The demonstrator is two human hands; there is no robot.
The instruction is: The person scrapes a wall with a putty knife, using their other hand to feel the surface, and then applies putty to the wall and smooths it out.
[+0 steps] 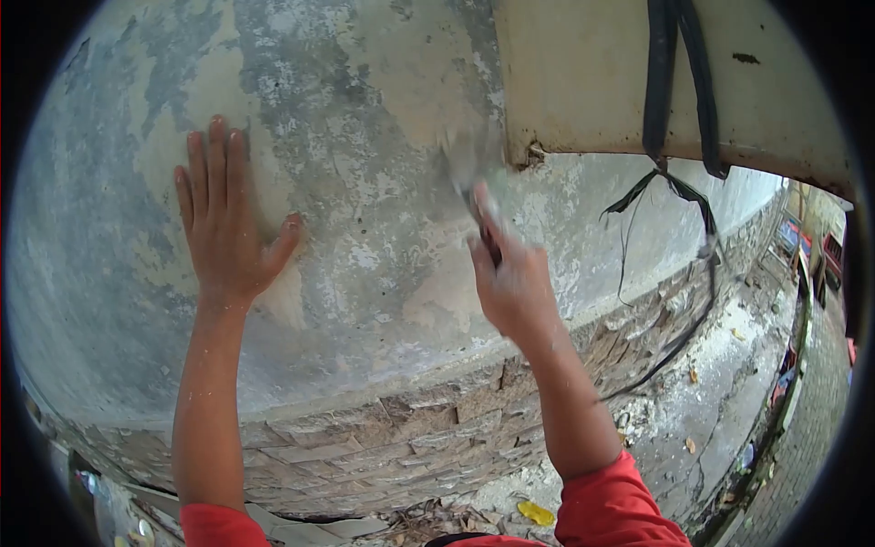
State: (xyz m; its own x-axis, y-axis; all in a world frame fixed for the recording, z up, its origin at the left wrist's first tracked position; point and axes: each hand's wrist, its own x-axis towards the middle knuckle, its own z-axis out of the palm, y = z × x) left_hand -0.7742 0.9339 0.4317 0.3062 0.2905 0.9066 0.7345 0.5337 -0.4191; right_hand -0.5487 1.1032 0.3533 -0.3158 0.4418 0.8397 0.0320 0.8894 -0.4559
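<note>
My left hand [223,219] lies flat against the patchy grey wall [319,182], its fingers pointing up and the thumb out to the side. My right hand [518,278] is wrapped round the dark handle of a scraper [467,169], the index finger stretched along it. The blade is blurred by motion and lies at or very near the wall, just left of a cream panel's lower corner. Around both hands the wall shows pale beige patches and flaking white specks.
The cream panel [592,82] with a rusty lower edge juts out at upper right. Dark straps [661,91] hang over it, and a thin dark cord trails down. Rough stonework [410,419] runs below the wall. White flakes and a yellow leaf [536,513] lie on the ground.
</note>
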